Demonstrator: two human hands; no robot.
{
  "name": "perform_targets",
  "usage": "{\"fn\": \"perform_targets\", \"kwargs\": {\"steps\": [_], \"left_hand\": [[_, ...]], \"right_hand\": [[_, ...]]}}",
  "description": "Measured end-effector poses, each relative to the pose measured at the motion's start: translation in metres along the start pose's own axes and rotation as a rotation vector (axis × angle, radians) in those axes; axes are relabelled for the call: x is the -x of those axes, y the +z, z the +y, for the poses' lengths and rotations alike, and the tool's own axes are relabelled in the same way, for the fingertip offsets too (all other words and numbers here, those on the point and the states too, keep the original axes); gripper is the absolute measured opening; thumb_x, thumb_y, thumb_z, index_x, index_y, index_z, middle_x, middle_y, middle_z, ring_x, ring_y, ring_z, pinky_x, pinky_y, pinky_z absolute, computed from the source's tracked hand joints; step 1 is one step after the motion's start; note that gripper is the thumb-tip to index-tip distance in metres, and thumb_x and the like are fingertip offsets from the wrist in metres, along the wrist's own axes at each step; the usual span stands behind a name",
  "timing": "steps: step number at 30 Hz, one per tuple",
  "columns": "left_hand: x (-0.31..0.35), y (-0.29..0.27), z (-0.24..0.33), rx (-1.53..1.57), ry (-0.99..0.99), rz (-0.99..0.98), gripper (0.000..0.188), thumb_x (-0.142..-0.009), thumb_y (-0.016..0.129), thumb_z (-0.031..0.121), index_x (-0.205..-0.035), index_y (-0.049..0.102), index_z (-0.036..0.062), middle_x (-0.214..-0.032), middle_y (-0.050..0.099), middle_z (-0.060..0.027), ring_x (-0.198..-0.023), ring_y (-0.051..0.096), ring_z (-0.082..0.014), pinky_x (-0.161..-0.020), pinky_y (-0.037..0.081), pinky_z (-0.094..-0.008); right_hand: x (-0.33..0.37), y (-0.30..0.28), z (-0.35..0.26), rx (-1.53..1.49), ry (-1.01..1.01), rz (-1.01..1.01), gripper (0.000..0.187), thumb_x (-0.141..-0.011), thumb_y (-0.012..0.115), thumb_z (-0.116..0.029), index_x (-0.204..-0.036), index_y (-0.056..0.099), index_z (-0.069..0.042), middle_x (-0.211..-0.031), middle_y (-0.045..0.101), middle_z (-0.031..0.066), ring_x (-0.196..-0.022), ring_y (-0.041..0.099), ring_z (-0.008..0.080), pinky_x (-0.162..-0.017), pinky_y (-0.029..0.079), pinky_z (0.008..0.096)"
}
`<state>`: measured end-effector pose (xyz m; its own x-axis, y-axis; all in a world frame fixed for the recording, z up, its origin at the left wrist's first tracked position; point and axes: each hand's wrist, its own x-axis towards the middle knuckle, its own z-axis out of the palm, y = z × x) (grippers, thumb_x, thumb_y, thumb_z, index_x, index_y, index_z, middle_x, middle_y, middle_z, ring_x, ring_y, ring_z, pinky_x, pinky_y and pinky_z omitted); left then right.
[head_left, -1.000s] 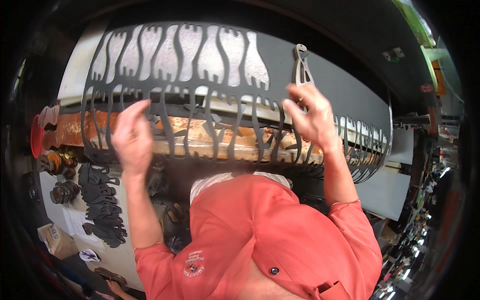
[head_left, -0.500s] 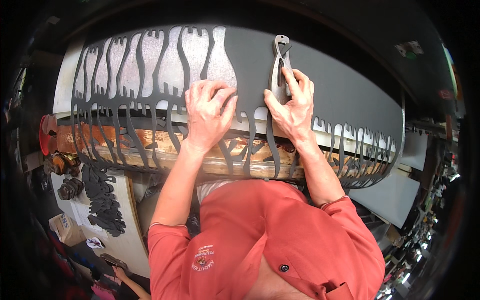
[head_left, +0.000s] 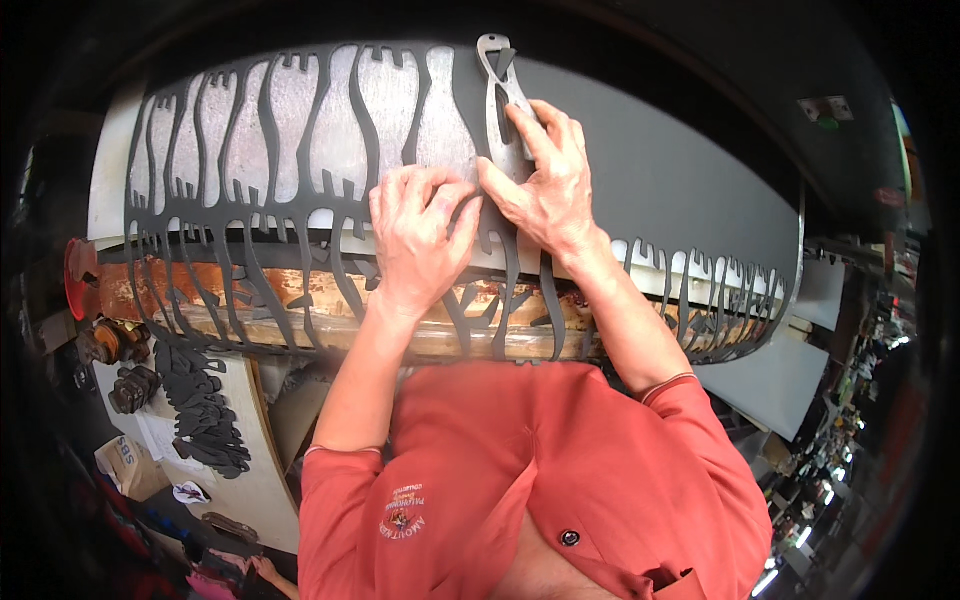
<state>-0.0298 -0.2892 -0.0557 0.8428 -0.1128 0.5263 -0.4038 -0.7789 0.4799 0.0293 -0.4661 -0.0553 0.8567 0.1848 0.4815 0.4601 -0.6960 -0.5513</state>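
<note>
Slid leftward toward the cut-outs (head_left: 338, 140), the slim openwork metal die (head_left: 508, 158) lies on the dark sheet (head_left: 680, 170), pinched by the right hand (head_left: 550, 185), the left hand (head_left: 420, 220)'s grip unclear, dark pieces (head_left: 208, 420) heaping a pale desk (head_left: 268, 475) lower left.

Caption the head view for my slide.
Right hand holds a metal die atop a dark sheet with cut-outs, left hand close by.
</note>
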Motion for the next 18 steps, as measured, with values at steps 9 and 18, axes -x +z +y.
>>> {"fn": "perform_targets", "kwargs": {"steps": [9,18], "left_hand": [[-0.003,0.0,0.001,0.02,-0.008,-0.004,0.017,-0.085,0.081,0.014,-0.102,0.075,0.0137,-0.107,0.069,-0.0004,-0.108,0.06,-0.0278,-0.093,0.043,-0.0447],[-0.005,-0.002,0.001,0.051,0.023,0.009,0.023,-0.084,0.082,0.005,-0.105,0.075,0.012,-0.107,0.071,-0.001,-0.106,0.063,-0.0259,-0.092,0.045,-0.0406]], "right_hand": [[0.016,-0.023,0.022,-0.146,-0.039,-0.096,0.089,-0.065,0.101,-0.029,-0.139,0.065,0.003,-0.149,0.059,0.0254,-0.133,0.061,0.0407,-0.108,0.055,0.0468],[0.019,-0.021,0.02,-0.105,-0.049,-0.042,0.084,-0.067,0.102,-0.033,-0.137,0.068,-0.002,-0.148,0.063,0.0227,-0.133,0.064,0.0376,-0.109,0.056,0.0445]]}}
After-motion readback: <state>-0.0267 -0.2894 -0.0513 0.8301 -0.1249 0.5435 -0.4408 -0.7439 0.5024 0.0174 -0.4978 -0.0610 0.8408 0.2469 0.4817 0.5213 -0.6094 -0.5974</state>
